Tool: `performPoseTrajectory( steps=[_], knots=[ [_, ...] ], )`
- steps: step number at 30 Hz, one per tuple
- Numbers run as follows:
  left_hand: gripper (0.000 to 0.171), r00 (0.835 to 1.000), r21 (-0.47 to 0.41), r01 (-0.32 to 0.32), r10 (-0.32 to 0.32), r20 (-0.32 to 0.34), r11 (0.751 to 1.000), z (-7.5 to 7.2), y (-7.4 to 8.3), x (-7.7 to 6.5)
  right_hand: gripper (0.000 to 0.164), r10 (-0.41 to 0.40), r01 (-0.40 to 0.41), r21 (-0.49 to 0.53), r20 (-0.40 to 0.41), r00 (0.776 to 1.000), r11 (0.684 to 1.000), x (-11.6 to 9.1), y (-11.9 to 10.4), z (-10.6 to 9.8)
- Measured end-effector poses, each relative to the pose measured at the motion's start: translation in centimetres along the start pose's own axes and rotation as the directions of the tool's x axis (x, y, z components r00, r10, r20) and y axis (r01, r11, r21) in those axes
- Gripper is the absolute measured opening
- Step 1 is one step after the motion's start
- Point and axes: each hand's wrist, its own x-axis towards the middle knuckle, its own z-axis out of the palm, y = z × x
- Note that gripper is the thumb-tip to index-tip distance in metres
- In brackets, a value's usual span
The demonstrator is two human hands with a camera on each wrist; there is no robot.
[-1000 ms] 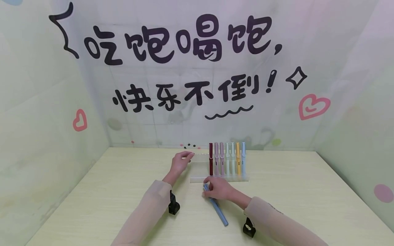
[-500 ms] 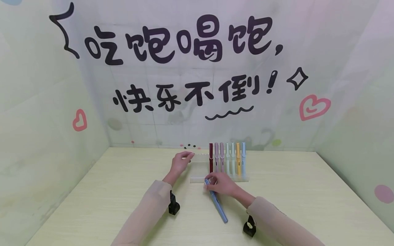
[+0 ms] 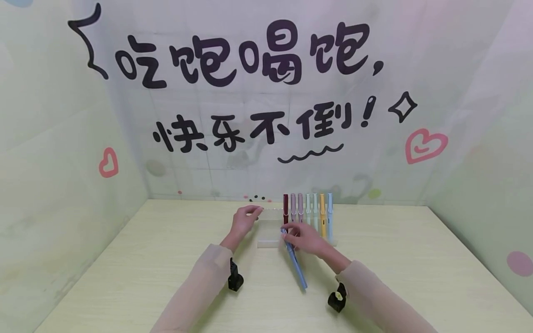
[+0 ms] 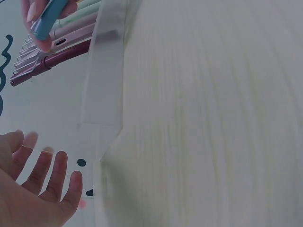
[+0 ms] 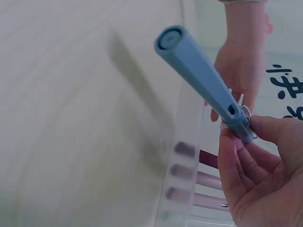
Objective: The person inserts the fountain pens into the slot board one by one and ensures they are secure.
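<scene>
In the head view, a clear pen rack (image 3: 268, 243) stands on the table, its left part bare. My left hand (image 3: 244, 221) pinches its upper left corner; the left wrist view shows the thumb in front and fingertips behind the clear panel. My right hand (image 3: 305, 238) holds a blue fountain pen (image 3: 297, 267) by the clip end, in front of the rack. The pen slants, its other end lower and toward me. In the right wrist view, thumb and fingers wrap the pen's cap (image 5: 242, 131) beside the wire clip. A dark red pen (image 3: 285, 206) stands just behind this hand.
Right of the dark red pen, purple pens (image 3: 297, 203), pale green pens (image 3: 311, 203), a yellow pen (image 3: 322, 217) and a light blue pen (image 3: 330, 217) stand upright in the rack. A printed backdrop (image 3: 233, 180) rises behind the table (image 3: 166, 259).
My right hand has lifted the blue pen and carried it forward, closer to the rack. The left hand has stayed at the rack's corner.
</scene>
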Motion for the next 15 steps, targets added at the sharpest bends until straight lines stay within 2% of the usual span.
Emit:
performPoseTrajectory(
  steps=[4,15],
  knots=[
    [0.028,1.0,-0.005,0.007,-0.007,0.004,1.0,0.0,0.0,0.0,0.027,-0.003,0.005,0.039,-0.062,0.998,0.999,0.4,-0.4,-0.7],
    [0.028,1.0,-0.007,0.016,-0.016,0.005,1.0,0.1,-0.2,0.1,0.023,0.023,-0.02,0.015,-0.196,0.98,1.0,2.2,-1.1,-2.5]
  ],
)
